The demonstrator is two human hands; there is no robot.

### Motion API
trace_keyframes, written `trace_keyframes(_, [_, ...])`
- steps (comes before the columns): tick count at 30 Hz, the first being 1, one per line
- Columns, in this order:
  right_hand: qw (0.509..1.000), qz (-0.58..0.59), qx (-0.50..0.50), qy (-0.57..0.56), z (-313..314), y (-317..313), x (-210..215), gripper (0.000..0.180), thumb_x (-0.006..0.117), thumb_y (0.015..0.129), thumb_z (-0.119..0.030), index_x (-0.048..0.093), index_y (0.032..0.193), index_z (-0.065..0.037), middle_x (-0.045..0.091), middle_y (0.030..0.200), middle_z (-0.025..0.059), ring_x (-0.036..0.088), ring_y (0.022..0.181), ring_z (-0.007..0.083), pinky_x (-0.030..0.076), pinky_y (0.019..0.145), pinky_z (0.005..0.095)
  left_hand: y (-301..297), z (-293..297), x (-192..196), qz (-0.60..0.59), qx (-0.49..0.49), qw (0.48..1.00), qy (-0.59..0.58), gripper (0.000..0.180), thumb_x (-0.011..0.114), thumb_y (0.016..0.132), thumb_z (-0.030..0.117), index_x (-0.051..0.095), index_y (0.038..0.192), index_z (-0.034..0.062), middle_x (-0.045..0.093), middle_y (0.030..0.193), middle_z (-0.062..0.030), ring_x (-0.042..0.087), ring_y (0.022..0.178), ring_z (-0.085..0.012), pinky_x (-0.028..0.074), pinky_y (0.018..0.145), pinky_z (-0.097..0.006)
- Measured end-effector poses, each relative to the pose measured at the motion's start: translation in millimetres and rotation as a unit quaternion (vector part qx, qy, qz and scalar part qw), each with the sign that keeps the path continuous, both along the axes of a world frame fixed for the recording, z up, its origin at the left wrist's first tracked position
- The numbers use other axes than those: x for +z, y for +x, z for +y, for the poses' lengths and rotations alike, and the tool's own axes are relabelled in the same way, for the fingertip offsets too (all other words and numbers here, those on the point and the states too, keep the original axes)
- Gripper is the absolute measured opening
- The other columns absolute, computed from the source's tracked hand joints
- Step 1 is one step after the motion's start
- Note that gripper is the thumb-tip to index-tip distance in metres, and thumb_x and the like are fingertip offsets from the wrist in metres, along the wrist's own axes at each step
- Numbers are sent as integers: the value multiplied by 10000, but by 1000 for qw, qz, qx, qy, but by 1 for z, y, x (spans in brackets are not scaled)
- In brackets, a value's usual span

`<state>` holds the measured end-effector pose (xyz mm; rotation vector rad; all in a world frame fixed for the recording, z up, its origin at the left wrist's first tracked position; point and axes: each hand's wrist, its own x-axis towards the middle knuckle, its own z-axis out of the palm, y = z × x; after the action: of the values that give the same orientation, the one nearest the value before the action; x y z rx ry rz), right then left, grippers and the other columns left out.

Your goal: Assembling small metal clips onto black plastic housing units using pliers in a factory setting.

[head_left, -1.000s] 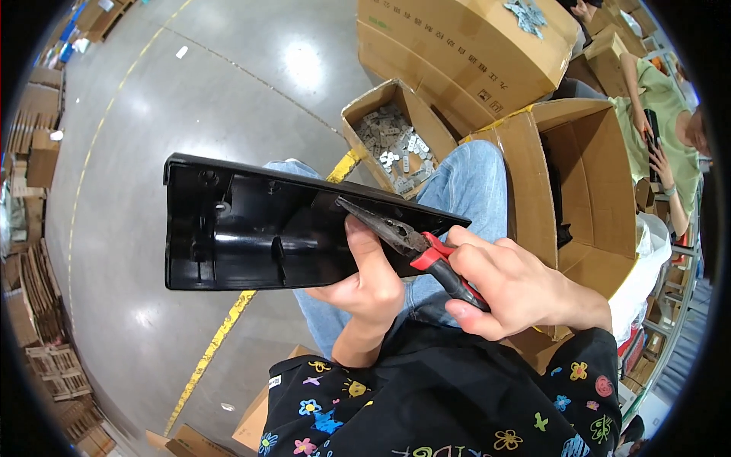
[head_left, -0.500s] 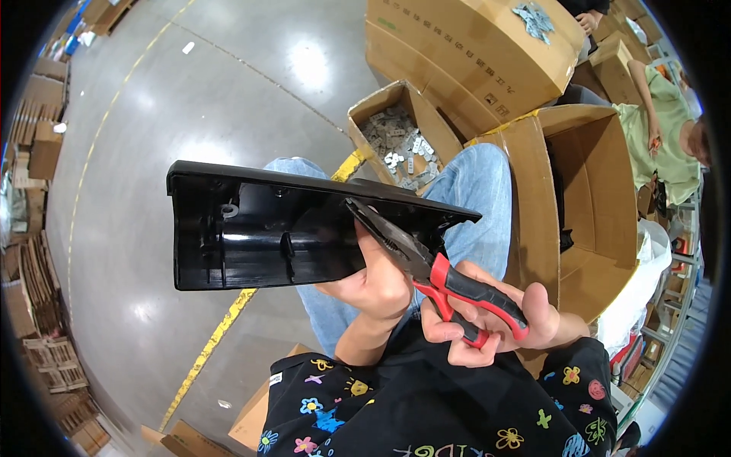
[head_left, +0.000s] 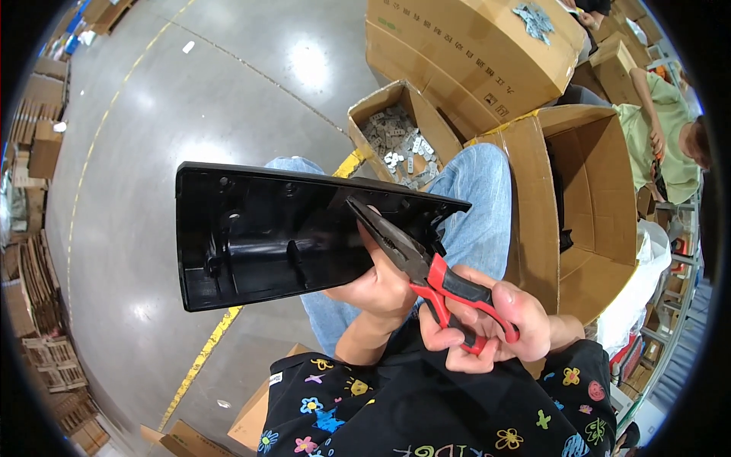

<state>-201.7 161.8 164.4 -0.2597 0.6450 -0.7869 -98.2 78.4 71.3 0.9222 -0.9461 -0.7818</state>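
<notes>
A long black plastic housing (head_left: pixel 266 255), hollow with ribs and screw posts inside, is held above my knees by my left hand (head_left: pixel 379 288). That hand grips its lower right edge, and the pliers partly cover the thumb. Red-and-black handled pliers (head_left: pixel 411 255) rest in my right hand (head_left: pixel 487 324), with fingers round both handles. Their jaws look nearly together and point up and left in front of the housing's inside. Whether the tip touches the plastic, I cannot tell.
Ahead stands an open carton (head_left: pixel 365 114) holding many small grey metal pieces. A large closed carton (head_left: pixel 472 61) carries more grey pieces. To the right is an open carton (head_left: pixel 594 206) with black parts. Another person in a green shirt (head_left: pixel 662 129) sits beyond it.
The housing has tilted, its left end lower and more of its inside showing. My right thumb has come down onto the pliers' handle, and the handles sit slightly closer together.
</notes>
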Motion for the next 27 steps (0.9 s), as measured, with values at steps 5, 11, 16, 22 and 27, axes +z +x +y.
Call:
trace_keyframes(5, [989,109,-25,-97,-4,-9,-5,332,343,959,-360,356,981,-29,432,847,62,334,518,74,284,464,209,14,0,5,-113,-85,990,12,240,518,838,-115,522,1078,-104,577,1016,-140,571,841,-156,491,765,-264])
trace_keyframes(11, [855,397,59,-327,-9,-25,-19,215,508,885,-182,409,979,-17,488,838,103,438,636,242,371,597,313,2,-4,11,-34,-58,997,22,220,533,843,-70,530,1062,-91,606,939,-122,605,827,-165,486,749,-257])
trace_keyframes(16, [788,390,-81,-469,-5,-31,-50,353,455,916,-356,397,950,-9,492,862,100,427,657,139,387,602,300,14,-24,29,250,-157,940,173,262,531,875,-3,509,1133,-41,603,997,-115,616,885,-187,513,744,-297])
trace_keyframes(22, [631,548,-444,-322,-20,-22,-52,309,405,958,-296,355,1089,-21,476,1018,125,483,762,153,437,710,314,-9,-9,7,399,-395,826,51,419,531,870,39,452,1281,5,519,1258,-128,473,1207,-277,345,1037,-451])
trace_keyframes(27, [628,491,-542,-266,-40,-39,-26,223,446,964,-198,361,1090,-35,485,886,75,460,647,103,406,554,237,-19,-27,-22,413,-726,550,11,642,619,855,146,287,1400,79,423,1342,-167,530,1135,-305,508,852,-423])
